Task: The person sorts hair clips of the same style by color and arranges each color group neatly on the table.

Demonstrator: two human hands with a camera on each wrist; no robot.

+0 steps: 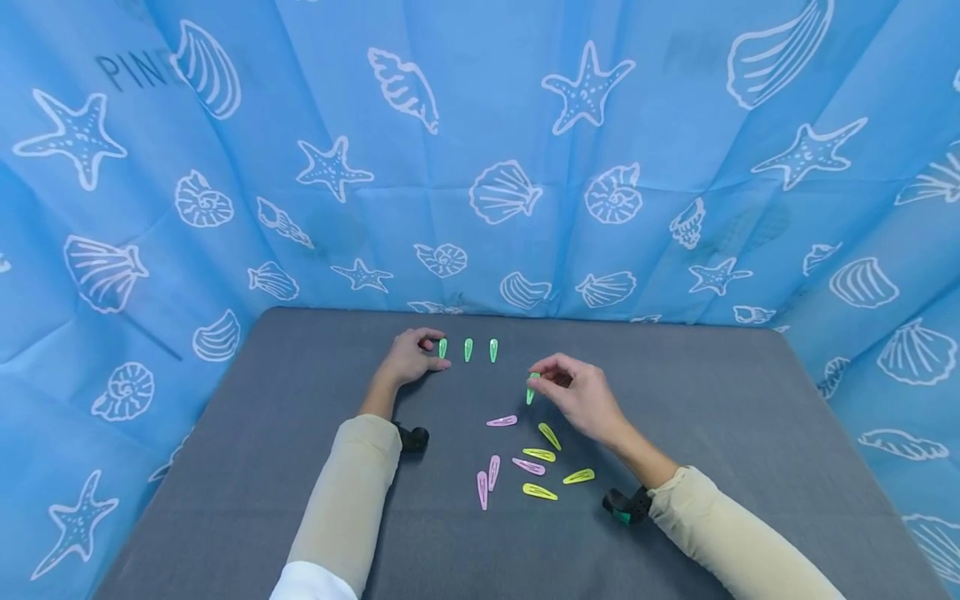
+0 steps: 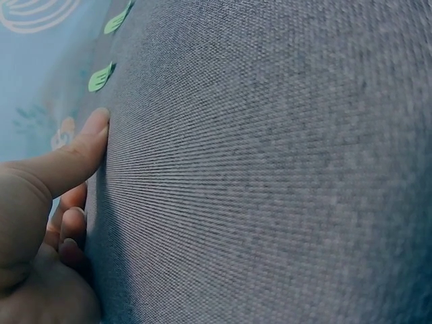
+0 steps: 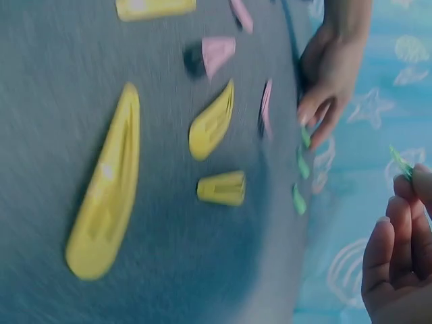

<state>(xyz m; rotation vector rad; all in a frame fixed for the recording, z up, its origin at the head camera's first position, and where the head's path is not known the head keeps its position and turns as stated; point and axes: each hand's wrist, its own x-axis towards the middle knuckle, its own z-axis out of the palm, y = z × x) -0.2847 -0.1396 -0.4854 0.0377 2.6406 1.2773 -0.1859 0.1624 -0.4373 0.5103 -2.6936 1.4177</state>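
Three green snap hair clips stand in a short row near the table's far edge: a left one [image 1: 442, 348], a middle one [image 1: 468, 350] and a right one [image 1: 493, 351]. My left hand [image 1: 408, 357] is at the left clip, its thumb and fingertips spread about the clip's two ends. Its thumb hides that clip in the left wrist view; whether the fingers press on it is unclear. Between thumb and fingertips my right hand [image 1: 581, 396] pinches another green hair clip [image 1: 531, 389], raised above the table to the right of the row.
Several yellow hair clips [image 1: 539, 455] and several pink hair clips [image 1: 528, 466] lie scattered on the grey cloth-covered table [image 1: 300, 492], nearer me than the green row. A blue curtain [image 1: 450, 217] with white shells and starfish hangs behind the table and along its sides.
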